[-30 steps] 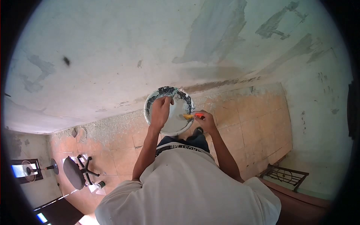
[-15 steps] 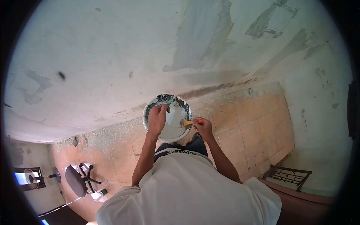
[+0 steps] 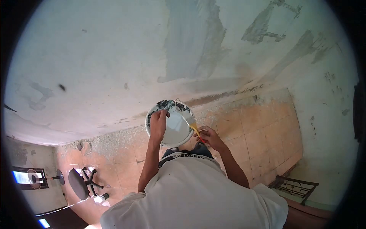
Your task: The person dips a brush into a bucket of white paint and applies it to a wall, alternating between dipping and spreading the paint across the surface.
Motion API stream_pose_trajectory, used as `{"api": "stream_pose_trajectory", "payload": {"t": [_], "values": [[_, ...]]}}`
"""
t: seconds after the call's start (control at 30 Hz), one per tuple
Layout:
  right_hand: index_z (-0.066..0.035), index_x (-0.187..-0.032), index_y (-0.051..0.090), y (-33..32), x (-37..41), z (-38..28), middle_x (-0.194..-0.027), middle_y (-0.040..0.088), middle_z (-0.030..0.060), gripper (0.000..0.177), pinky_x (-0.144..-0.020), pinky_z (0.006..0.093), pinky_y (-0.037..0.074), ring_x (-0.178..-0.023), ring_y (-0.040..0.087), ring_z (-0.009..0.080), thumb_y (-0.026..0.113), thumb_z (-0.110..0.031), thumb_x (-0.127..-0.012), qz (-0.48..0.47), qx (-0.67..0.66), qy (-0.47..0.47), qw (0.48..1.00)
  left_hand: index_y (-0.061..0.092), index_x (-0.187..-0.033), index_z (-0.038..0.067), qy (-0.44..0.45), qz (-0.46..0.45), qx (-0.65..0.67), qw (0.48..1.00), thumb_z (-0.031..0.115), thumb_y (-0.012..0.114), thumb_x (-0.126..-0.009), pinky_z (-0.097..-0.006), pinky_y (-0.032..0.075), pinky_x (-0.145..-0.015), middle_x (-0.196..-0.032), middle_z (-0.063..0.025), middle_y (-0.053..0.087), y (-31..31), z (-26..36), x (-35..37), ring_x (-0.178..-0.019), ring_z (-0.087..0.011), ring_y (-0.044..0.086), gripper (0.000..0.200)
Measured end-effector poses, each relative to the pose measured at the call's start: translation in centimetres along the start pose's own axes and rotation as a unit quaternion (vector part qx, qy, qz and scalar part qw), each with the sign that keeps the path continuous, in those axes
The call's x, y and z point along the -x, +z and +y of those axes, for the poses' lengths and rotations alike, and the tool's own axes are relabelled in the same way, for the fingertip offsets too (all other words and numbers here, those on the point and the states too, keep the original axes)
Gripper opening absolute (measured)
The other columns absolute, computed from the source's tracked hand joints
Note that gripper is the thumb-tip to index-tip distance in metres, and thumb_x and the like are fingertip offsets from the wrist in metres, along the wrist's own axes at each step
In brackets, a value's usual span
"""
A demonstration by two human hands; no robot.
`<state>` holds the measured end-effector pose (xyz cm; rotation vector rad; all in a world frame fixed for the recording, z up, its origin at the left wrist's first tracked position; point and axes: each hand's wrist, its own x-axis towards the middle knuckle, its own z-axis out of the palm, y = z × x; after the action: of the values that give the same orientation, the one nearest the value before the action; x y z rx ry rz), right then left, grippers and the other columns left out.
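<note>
A round bucket (image 3: 148, 131) with white paint (image 3: 176, 128) inside and dark, paint-splattered inner walls is in front of my body. My left hand (image 3: 158, 124) is closed over its left part, fingers curled around what looks like the bucket's handle; the grip itself is mostly hidden. In my right hand (image 3: 210, 138), at the bucket's right rim, is a paintbrush (image 3: 196, 129) with a yellow and red handle. Its whitened bristles point up and left over the inside of the bucket.
A pale wall (image 3: 110, 65) with grey patches rises ahead, meeting an orange tiled floor (image 3: 244, 129) strewn with flakes along its base. An overturned swivel chair (image 3: 79, 184) and a fan (image 3: 59, 177) are at left, a metal-framed piece of furniture (image 3: 293, 186) at right.
The paintbrush has turned from lying level to slanting, bristles up and left, handle lower. My right hand has shifted slightly right and down, its fingers regripping the handle. My left hand stays at the bucket.
</note>
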<state>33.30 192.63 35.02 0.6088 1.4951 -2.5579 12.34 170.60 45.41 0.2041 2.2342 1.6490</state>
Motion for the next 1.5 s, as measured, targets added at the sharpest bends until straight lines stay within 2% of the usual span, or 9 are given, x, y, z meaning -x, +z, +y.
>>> {"api": "stream_pose_trajectory", "payload": {"t": [0.2,0.27,0.5,0.63,0.77,0.97,1.1,1.17,1.5], "values": [[-0.004,-0.139,0.051,-2.6,-0.9,-3.3,-0.121,0.07,0.0124,0.03,-0.089,0.0348,0.06,-0.096,0.072,0.0191,0.056,0.001,-0.11,-0.051,0.158,-0.054,0.985,0.062,-0.079,-0.001,-0.015,0.038,0.048,0.998,0.028,0.055,-0.102,-0.0358,0.027,-0.058,-0.065,0.0027,0.037,3.4,0.4,-0.1,-0.064,-0.0087,0.036,0.037],[-0.004,-0.138,0.048,-3.1,-1.6,-4.2,-0.107,0.072,0.0143,0.032,-0.081,0.0383,0.058,-0.087,0.071,0.0234,0.06,-0.004,-0.108,-0.021,0.342,-0.128,0.931,0.062,-0.079,-0.001,-0.021,0.051,0.063,0.996,0.027,0.055,-0.102,-0.0353,0.027,-0.058,-0.065,0.0035,0.037,4.0,0.6,0.3,-0.064,-0.0084,0.036,0.037],[-0.006,-0.142,0.047,-2.2,-2.5,-14.2,-0.101,0.071,0.0236,0.041,-0.076,0.0461,0.056,-0.085,0.071,0.0365,0.064,-0.008,-0.106,0.122,0.439,-0.24,0.857,0.065,-0.08,0.001,-0.042,0.097,0.13,0.986,0.026,0.055,-0.103,-0.0345,0.026,-0.057,-0.065,0.0051,0.04,5.7,1.1,1.0,-0.063,-0.007,0.035,0.036],[-0.005,-0.148,0.053,1.2,-4.9,-26.5,-0.117,0.073,0.0278,0.046,-0.084,0.053,0.058,-0.102,0.072,0.0484,0.064,-0.006,-0.103,0.213,0.5,-0.457,0.705,0.064,-0.08,0.001,-0.041,0.089,0.134,0.986,0.026,0.056,-0.104,-0.0341,0.028,-0.058,-0.066,0.0048,0.041,5.9,-0.3,1.1,-0.064,-0.0077,0.035,0.036],[-0.006,-0.144,0.06,4.7,-7.1,-36.3,-0.111,0.072,0.0241,0.042,-0.084,0.0503,0.06,-0.099,0.073,0.0438,0.063,-0.003,-0.103,0.294,0.492,-0.587,0.572,0.062,-0.078,0.0,-0.054,0.102,0.116,0.986,0.026,0.056,-0.104,-0.0344,0.028,-0.06,-0.068,0.0037,0.041,5.8,-0.2,0.9,-0.067,-0.0085,0.035,0.037],[-0.005,-0.141,0.062,6.6,-9.1,-43.7,-0.105,0.07,0.0225,0.039,-0.08,0.0481,0.061,-0.091,0.073,0.04,0.065,-0.005,-0.102,0.32,0.489,-0.545,0.601,0.061,-0.077,0.0,-0.071,0.114,0.127,0.983,0.024,0.054,-0.105,-0.035,0.027,-0.06,-0.067,0.0036,0.04,5.9,-1.2,-0.3,-0.065,-0.0089,0.035,0.037],[-0.004,-0.141,0.063,2.0,-13.5,-39.4,-0.102,0.07,0.0216,0.039,-0.079,0.0479,0.061,-0.089,0.073,0.0392,0.066,-0.005,-0.102,0.337,0.519,-0.555,0.555,0.062,-0.076,0.0,-0.086,0.129,0.113,0.981,0.024,0.053,-0.105,-0.0346,0.025,-0.058,-0.065,0.0049,0.038,6.6,-1.0,-1.7,-0.063,-0.0078,0.033,0.038],[-0.003,-0.14,0.064,0.1,-13.4,-37.1,-0.1,0.071,0.0215,0.039,-0.08,0.0505,0.06,-0.089,0.073,0.0409,0.067,-0.007,-0.101,0.334,0.508,-0.494,0.622,0.061,-0.076,0.0,-0.094,0.132,0.114,0.98,0.024,0.053,-0.105,-0.0346,0.025,-0.057,-0.064,0.0052,0.038,7.0,0.0,-2.2,-0.062,-0.0076,0.033,0.039],[-0.002,-0.141,0.066,-3.4,-12.1,-38.8,-0.102,0.072,0.0247,0.042,-0.083,0.0523,0.06,-0.095,0.073,0.0443,0.068,-0.007,-0.1,0.362,0.516,-0.495,0.598,0.062,-0.076,0.003,-0.1,0.138,0.113,0.979,0.028,0.053,-0.106,-0.034,0.025,-0.054,-0.061,0.005,0.038,8.9,0.6,-0.2,-0.055,-0.0082,0.033,0.04]]}}
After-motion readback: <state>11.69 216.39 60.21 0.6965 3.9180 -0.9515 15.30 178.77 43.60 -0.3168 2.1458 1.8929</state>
